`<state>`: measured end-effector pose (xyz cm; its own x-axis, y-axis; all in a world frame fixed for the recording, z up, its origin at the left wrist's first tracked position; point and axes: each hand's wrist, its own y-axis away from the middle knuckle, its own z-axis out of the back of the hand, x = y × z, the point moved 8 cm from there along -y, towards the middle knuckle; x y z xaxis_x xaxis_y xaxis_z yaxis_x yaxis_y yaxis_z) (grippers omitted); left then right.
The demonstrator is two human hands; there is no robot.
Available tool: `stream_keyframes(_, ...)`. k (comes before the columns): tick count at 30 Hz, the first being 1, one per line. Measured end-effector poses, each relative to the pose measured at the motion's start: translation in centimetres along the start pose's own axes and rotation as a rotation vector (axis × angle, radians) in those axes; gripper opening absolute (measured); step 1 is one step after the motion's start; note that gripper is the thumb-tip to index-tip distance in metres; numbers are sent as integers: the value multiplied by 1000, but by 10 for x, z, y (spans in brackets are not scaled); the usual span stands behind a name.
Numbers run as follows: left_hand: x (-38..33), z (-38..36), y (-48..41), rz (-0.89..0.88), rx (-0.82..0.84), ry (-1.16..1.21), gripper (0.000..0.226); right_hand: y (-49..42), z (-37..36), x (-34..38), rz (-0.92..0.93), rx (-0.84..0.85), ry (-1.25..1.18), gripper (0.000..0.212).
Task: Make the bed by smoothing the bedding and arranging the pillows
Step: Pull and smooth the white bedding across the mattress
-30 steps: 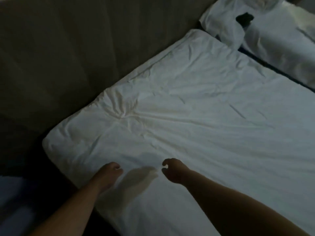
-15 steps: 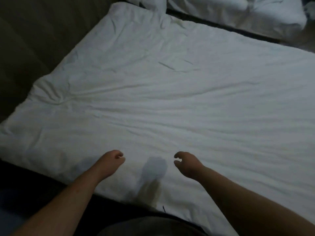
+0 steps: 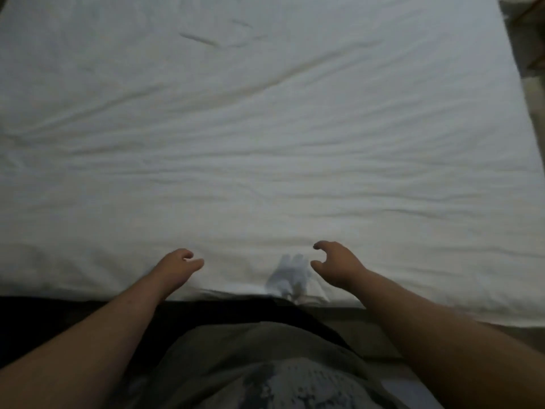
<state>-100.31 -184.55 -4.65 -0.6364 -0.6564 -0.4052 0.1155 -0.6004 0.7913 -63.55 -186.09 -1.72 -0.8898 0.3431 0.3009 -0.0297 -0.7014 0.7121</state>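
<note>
- No text, label, brand, number or sign can be read anywhere in view.
- The shirt (image 3: 236, 352) carries a pale print low on its front, too dim and blurred to tell whether it holds letters.

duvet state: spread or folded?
Spread. The white duvet lies flat across the whole view, with only shallow creases and no fold-back visible.

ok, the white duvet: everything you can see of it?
The white duvet looks like soft cotton, spread flat and filling most of the view. Shallow creases run across it, with a sharper one at upper left. The left hand and right hand hover loosely curled over its near edge, gripping nothing; contact unclear.
</note>
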Motion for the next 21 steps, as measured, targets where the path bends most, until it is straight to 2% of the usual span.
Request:
stream_keyframes(3, 52, -20, -11, 217, -66, 161, 65, -1, -31, -14, -27, 40, 2, 54)
stream_keyframes(6, 99, -53, -18, 451, -83, 614, 60, -2, -62, -25, -52, 108, 6, 57)
stream_keyframes(10, 115, -68, -34, 591, -128, 1025, 53, -7, -92, -31, -59, 181, 44, 58)
stream_keyframes(12, 118, -64, -45, 630, -174, 1164, 57, -17, -97, -27, -11, 181, 77, 60)
stream_keyframes(14, 118, -53, -57, 601, -329, 1209, 64, -27, -99, -15, 47, 172, 106, 63)
stream_keyframes(15, 119, -52, -60, 565, -353, 1195, 53, -33, -100, -10, 67, 176, 122, 64)
stream_keyframes(16, 124, -58, -54, 601, -414, 1338, 40, -37, -102, -5, 79, 189, 139, 65)
stream_keyframes(17, 121, -56, -47, 562, -480, 1376, 34, -40, -103, 0, 91, 207, 155, 67)
stream_keyframes(19, 109, -49, -30, 566, -590, 1306, 41, -43, -105, 15, 141, 239, 186, 73)
stream_keyframes(21, 88, -29, -23, 477, -654, 1292, 44, -44, -106, 34, 219, 238, 193, 82)
